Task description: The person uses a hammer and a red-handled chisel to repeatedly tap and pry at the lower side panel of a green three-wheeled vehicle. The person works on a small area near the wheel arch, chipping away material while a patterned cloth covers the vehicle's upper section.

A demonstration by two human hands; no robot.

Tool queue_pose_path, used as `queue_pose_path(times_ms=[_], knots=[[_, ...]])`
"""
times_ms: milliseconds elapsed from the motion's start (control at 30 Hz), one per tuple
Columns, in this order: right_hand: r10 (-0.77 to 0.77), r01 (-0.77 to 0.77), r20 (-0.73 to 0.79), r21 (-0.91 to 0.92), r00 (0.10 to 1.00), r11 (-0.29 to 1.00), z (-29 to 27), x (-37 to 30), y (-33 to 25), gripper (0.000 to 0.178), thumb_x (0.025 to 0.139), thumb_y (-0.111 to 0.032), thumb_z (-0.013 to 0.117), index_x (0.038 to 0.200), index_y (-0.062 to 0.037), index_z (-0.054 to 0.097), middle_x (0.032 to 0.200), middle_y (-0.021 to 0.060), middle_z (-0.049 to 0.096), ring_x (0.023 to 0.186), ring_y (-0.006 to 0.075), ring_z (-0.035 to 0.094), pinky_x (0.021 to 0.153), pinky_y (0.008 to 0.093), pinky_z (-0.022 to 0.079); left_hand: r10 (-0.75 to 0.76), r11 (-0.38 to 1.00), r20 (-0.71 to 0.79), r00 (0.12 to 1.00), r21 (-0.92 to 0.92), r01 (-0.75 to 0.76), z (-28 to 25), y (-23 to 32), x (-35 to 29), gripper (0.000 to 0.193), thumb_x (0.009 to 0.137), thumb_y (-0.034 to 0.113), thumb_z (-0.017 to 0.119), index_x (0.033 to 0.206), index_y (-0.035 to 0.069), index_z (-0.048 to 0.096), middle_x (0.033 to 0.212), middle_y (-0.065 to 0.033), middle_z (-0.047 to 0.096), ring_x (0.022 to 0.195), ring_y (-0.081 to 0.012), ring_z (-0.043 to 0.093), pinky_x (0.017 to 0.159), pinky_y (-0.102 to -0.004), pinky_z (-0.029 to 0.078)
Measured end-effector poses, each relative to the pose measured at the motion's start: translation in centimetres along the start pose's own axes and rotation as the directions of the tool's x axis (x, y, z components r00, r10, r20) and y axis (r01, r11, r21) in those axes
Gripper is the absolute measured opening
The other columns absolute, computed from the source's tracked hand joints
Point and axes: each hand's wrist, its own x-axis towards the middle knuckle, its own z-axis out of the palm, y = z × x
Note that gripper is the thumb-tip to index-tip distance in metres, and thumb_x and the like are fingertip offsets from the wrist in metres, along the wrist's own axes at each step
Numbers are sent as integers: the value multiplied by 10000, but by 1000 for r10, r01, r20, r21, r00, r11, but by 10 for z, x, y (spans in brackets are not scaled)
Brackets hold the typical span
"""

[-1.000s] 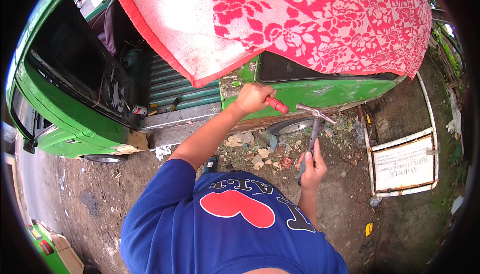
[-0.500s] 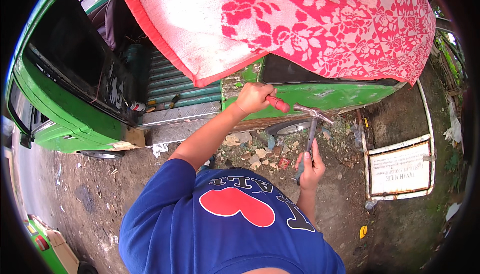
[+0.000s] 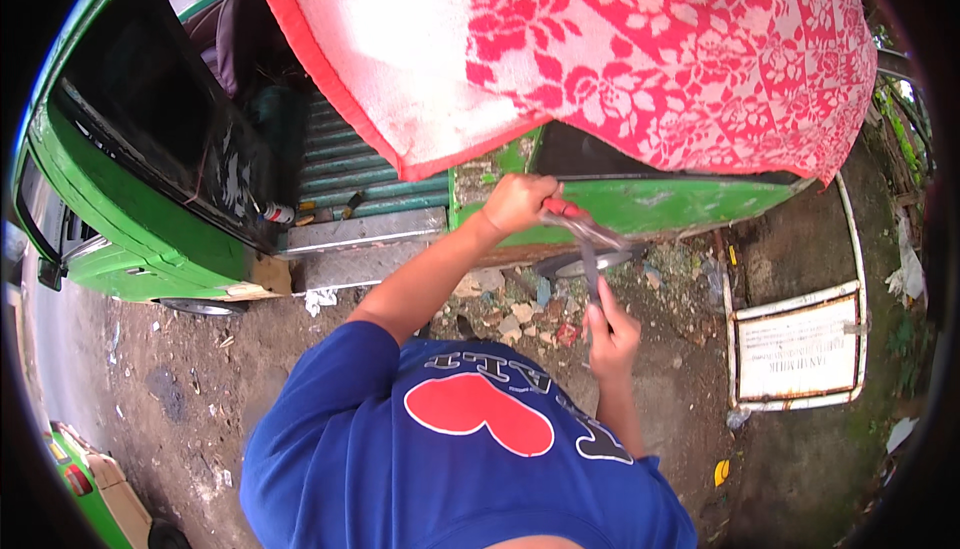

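Observation:
My left hand [image 3: 515, 201] is closed around a tool with a red handle [image 3: 562, 208], held against the green body panel [image 3: 650, 204] beside the door opening. The tool's other end is hidden by the hand. My right hand [image 3: 612, 339] grips the handle of a hammer [image 3: 591, 274]. The hammer's head, slightly blurred, is at the butt of the red handle; whether they touch I cannot tell. Above both hands, a red and pink flowered blanket [image 3: 620, 59] hangs over the vehicle.
A ribbed teal floor [image 3: 370, 154] and a metal sill [image 3: 365, 239] show in the door opening, with a small can [image 3: 277, 213] near the sill. Broken stones [image 3: 515, 321] lie below by a wheel [image 3: 590, 263]. A white framed sign [image 3: 797, 349] lies at right.
The hammer's head has swung left to the end of the red handle, and my right hand has moved slightly with it. My left hand keeps its grip, shifted a little in view.

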Motion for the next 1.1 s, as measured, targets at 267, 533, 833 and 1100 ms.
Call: queue_pose_path(times_ms=[267,533,833,1100], knots=[[188,-80,-257,380,948,922,-8,-13,1,447,953,-74,520,1377,51,453,702,62,563,583,100,511,510,248,444,-45,999,43,998,31,44,2,-4,-13,109,698,114,659,804,121,633,670,-81,645,618,-282,645,552,-402,510],[271,-205,-177,319,946,925,-8,-22,12,483,975,-108,504,1429,11,395,710,65,548,560,100,499,495,242,439,36,999,77,996,8,-37,-4,3,3,94,702,114,657,794,116,635,651,-78,638,614,-275,645,549,-402,509],[327,-253,-184,335,927,908,-6,-16,4,448,948,-45,510,1383,46,449,719,61,575,597,96,511,530,245,449,15,1000,59,998,-13,-14,-6,1,5,91,711,115,657,801,111,642,682,-82,656,632,-278,654,565,-401,520],[90,-64,-240,115,967,991,-11,-21,1,430,938,-32,511,1357,60,475,712,43,580,587,81,510,519,240,433,8,1000,78,997,22,-10,-1,1,8,83,726,134,662,803,113,641,696,-80,658,649,-274,658,570,-402,523]])
